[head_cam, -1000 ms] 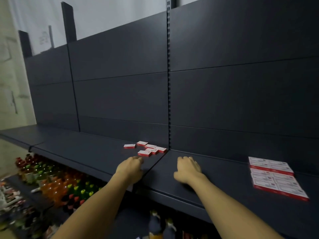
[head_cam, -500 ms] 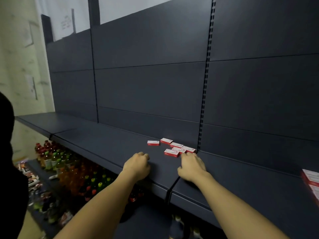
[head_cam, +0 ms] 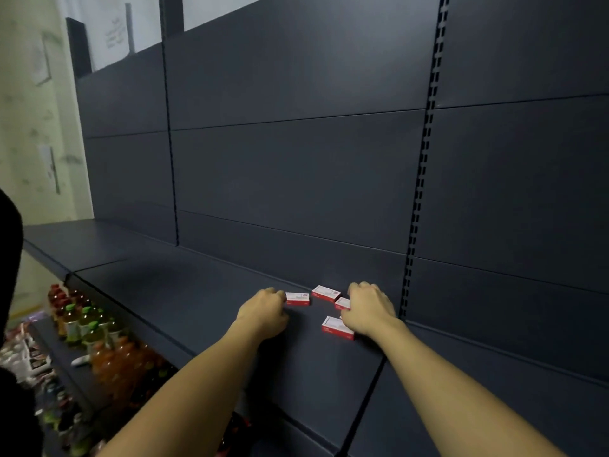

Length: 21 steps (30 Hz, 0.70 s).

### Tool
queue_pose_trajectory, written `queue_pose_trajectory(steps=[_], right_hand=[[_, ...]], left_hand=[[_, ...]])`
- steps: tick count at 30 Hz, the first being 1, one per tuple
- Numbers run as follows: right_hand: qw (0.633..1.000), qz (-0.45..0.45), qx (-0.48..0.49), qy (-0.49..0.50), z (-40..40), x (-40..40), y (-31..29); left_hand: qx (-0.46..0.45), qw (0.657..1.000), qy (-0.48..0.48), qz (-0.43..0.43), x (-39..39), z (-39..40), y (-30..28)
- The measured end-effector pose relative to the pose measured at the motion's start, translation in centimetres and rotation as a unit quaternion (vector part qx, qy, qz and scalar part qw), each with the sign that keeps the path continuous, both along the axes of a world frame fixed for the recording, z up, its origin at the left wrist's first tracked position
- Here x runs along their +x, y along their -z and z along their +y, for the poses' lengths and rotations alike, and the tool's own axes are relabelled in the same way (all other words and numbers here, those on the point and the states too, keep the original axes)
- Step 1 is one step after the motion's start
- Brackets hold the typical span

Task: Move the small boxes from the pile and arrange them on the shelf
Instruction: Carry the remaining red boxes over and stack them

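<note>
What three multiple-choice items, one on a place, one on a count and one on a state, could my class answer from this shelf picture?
1. Where do the small boxes lie?
A. On the dark shelf, close to its back panel
B. On the floor
C. Among the bottles

2. How many small boxes show at least partly?
A. One
B. Four
C. Nine

3. What is the left hand doing?
A. Hanging at the person's side
B. Lifting a bottle
C. Touching the end of the leftmost box

Answers:
1 A: the small boxes lie on the dark shelf, near the back panel.
2 B: four red-and-white boxes show, one half hidden by the right hand.
3 C: the left hand meets the leftmost box at its end; whether its grip has closed is unclear.
</note>
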State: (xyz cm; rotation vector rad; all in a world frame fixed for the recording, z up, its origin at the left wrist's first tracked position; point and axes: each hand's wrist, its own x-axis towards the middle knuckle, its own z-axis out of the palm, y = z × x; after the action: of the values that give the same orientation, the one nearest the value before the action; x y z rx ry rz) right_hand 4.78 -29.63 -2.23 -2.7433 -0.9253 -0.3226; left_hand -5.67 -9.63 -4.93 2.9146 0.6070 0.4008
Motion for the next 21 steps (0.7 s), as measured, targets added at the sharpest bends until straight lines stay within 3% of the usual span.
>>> queue_pose_trajectory(steps=[15,21], right_hand=[[1.000,0.011,-0.014,-0.002,6.2,6.2,1.7],[0.999,0.009,-0.042,0.021,8.5,7.1,3.7]], left_hand=[[-0.038,0.997,0.059,0.023,7.8,5.4,0.3],[-0.044,0.993,0.107,-0.025,8.3,6.0,2.4]])
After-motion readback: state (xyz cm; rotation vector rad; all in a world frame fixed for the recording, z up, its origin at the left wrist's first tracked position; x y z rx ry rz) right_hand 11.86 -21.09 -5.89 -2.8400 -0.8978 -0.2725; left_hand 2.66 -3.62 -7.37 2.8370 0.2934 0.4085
